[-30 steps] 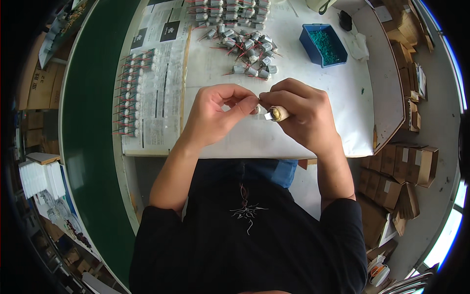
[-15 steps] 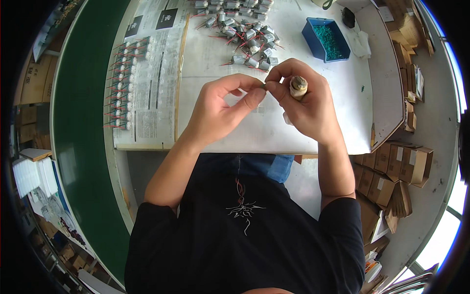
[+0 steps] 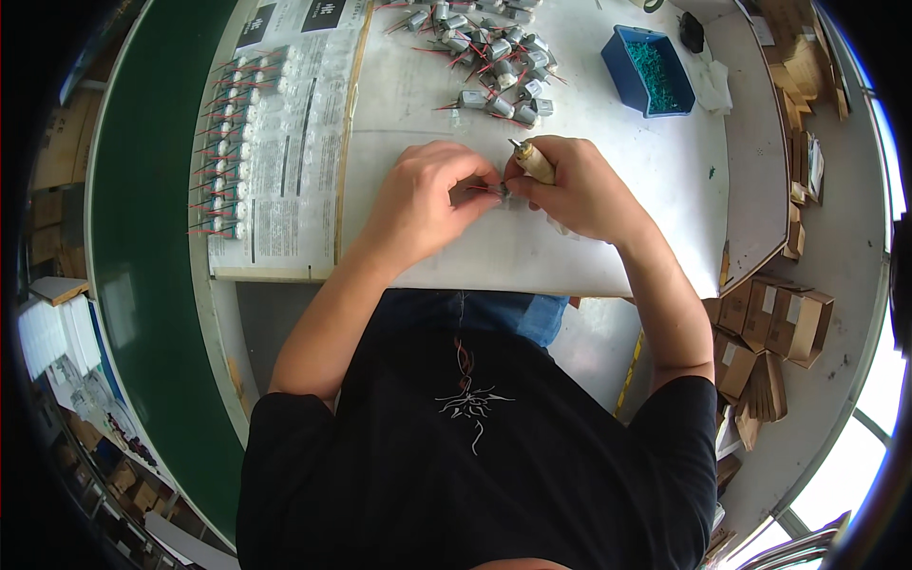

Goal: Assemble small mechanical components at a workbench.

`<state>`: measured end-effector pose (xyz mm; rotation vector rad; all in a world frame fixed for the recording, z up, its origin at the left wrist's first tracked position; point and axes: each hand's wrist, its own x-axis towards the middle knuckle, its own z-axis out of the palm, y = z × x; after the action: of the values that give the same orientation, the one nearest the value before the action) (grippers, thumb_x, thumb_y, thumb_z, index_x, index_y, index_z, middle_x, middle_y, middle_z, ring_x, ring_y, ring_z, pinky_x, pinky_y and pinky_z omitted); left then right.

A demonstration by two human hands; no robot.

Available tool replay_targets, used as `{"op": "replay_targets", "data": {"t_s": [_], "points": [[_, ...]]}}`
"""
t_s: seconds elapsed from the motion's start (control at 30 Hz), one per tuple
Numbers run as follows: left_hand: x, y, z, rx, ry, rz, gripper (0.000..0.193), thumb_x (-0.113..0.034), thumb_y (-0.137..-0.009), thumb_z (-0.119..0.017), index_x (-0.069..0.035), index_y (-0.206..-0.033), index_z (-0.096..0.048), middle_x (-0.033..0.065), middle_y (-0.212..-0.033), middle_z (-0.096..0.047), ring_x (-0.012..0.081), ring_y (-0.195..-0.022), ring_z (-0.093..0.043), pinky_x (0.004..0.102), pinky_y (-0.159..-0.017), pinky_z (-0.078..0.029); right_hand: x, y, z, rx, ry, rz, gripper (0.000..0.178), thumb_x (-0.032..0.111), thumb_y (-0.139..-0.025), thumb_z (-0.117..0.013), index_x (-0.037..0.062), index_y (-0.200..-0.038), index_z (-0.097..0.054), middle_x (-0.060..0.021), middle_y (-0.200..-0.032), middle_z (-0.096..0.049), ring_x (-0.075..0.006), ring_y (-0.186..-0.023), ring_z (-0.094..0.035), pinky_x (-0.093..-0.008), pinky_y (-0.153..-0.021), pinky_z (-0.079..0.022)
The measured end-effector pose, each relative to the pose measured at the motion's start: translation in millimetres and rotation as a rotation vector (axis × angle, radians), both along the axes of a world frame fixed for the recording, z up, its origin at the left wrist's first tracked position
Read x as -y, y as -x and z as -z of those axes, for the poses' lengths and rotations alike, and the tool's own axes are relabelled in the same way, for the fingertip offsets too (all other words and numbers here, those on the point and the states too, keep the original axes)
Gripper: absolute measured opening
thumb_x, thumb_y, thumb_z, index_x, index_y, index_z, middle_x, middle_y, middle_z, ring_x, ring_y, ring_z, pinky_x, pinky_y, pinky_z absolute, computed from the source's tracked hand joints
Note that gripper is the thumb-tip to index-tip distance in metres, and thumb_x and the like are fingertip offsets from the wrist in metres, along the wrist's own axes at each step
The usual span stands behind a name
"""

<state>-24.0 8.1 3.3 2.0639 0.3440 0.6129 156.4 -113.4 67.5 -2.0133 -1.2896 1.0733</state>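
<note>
My left hand [image 3: 427,195] has its fingertips closed on a small motor [image 3: 503,191], mostly hidden, whose red wires show between thumb and fingers. The thumb and fingertips of my right hand [image 3: 579,190] meet the left fingertips at the motor. Held in the same right hand is a short tool with a pale wooden handle [image 3: 535,164], its metal tip pointing up and left. Beyond the hands lies a loose pile of silver motors [image 3: 499,66] with red wires. Some white material shows under the right hand.
Motors with red wires stand in rows [image 3: 233,142] on the printed sheet at the left. A blue bin [image 3: 622,81] of small green pieces sits at the back right, beside a white cloth [image 3: 712,90] and a black object [image 3: 692,33]. A raised board [image 3: 760,190] edges the table's right.
Both hands have come down toward the tabletop, from pinching a tiny dark green piece to a motor with red wires. The wooden-handled tool has tilted, tip now up and left.
</note>
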Motion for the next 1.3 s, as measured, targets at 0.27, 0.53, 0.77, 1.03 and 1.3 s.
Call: {"op": "replay_targets", "data": {"t_s": [0.27,0.53,0.77,1.03,1.3], "points": [[-2,-1,-6,-0.099,0.069,0.019,0.021,0.003,-0.08,-0.082,0.002,-0.098,-0.074,0.0126,-0.1,-0.074,0.0257,-0.092,-0.074,0.0361,-0.083,-0.064,-1,6,9,0.301,-0.194,-0.089,0.012,0.006,-0.091,-0.076,-0.0025,-0.096,-0.069,-0.0143,-0.082,-0.071,-0.021,-0.07,-0.068,-0.0362,-0.067,-0.055],[-1,-2,-7,-0.092,0.068,0.012,0.021,0.001,-0.079,-0.084,0.002,-0.097,-0.073,0.0125,-0.097,-0.074,0.0267,-0.094,-0.074,0.037,-0.084,-0.063,-2,2,11,0.185,-0.179,-0.094,0.017,0.009,-0.092,-0.077,-0.0035,-0.099,-0.067,-0.0193,-0.084,-0.07,-0.0312,-0.069,-0.069,-0.0399,-0.066,-0.054],[8,-3,-3,-0.062,-0.116,-0.054,0.03,-0.005,-0.075,-0.089,-0.001,-0.1,-0.073,0.0094,-0.096,-0.075,0.0266,-0.093,-0.073,0.0394,-0.084,-0.059,-2,5,6,0.223,-0.154,-0.091,0.018,0.009,-0.092,-0.078,-0.0028,-0.101,-0.068,-0.02,-0.083,-0.07,-0.0332,-0.071,-0.069,-0.041,-0.068,-0.054],[10,-6,-3,-0.044,-0.061,-0.091,0.033,-0.006,-0.073,-0.09,-0.003,-0.102,-0.074,0.0077,-0.095,-0.076,0.0281,-0.091,-0.072,0.0414,-0.087,-0.057,5,8,16,0.3,-0.236,-0.062,0.018,0.013,-0.089,-0.08,0.0011,-0.096,-0.068,-0.0197,-0.089,-0.072,-0.0429,-0.083,-0.069,-0.0478,-0.074,-0.055],[5,-7,-6,-0.083,0.01,-0.019,0.023,-0.001,-0.075,-0.088,-0.003,-0.097,-0.08,0.0092,-0.095,-0.075,0.0231,-0.091,-0.073,0.0357,-0.081,-0.062,17,-12,-4,0.138,-0.087,-0.046,0.027,0.023,-0.104,-0.067,-0.0008,-0.093,-0.066,-0.0193,-0.079,-0.07,-0.0421,-0.073,-0.066,-0.0457,-0.067,-0.053]]}}
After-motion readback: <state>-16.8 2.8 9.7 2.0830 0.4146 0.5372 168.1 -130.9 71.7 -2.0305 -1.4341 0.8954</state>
